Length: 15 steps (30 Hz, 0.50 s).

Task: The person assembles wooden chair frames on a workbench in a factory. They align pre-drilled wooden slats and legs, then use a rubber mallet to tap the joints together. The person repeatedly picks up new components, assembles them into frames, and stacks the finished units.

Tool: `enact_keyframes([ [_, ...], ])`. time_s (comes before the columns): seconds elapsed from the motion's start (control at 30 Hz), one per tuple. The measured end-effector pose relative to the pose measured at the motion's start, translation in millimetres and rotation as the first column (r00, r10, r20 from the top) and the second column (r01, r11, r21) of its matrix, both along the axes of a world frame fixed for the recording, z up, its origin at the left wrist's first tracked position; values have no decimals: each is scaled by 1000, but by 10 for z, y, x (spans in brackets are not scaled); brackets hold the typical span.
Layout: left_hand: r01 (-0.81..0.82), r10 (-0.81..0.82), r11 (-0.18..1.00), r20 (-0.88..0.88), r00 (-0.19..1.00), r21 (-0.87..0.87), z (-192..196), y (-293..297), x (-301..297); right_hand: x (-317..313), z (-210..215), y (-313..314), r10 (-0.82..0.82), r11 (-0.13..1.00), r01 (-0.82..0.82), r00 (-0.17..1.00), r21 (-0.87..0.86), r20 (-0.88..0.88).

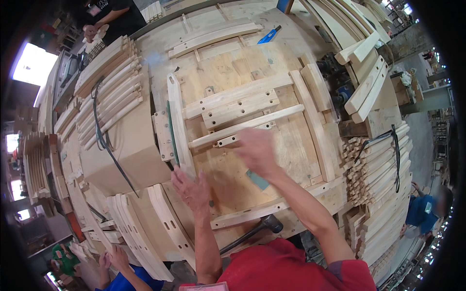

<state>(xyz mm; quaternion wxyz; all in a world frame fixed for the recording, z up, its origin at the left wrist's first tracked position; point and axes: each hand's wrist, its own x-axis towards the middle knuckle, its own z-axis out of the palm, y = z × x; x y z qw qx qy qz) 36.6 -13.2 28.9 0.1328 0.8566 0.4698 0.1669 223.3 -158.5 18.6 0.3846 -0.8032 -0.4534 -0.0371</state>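
Observation:
A pale wooden frame lies on a plywood jig board (pixel 286 155) in front of me. It has a left post (pixel 180 121), a right post (pixel 313 126) and a round-edged rail (pixel 247 126) between them. My left hand (pixel 191 190), fingers apart, is by the near end of the left post; I see nothing in it. Over the middle of the board, my right hand (pixel 257 153) is smeared by motion near a drilled wooden block (pixel 228 141), and its fingers cannot be made out. A slotted rail (pixel 276 206) lies along the board's near edge.
A black mallet (pixel 269 224) lies at the near edge. Wood strips are stacked left (pixel 109 104) and right (pixel 374 169). A blue-handled tool (pixel 269 35) lies at the back. Slotted slats (pixel 170 225) stand near left. Co-workers are at far left, near left and right.

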Motion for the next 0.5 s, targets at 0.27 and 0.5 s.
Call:
enact_keyframes([
  [0.27, 65, -60, 968, 27, 998, -242, -288, 206, -340, -209, -400, 1226, 191, 965, -147, 962, -218, 195],
  [0.5, 53, -48, 980, 34, 998, -193, -359, 181, -339, -173, -430, 1183, 237, 960, -205, 957, -188, 166],
])
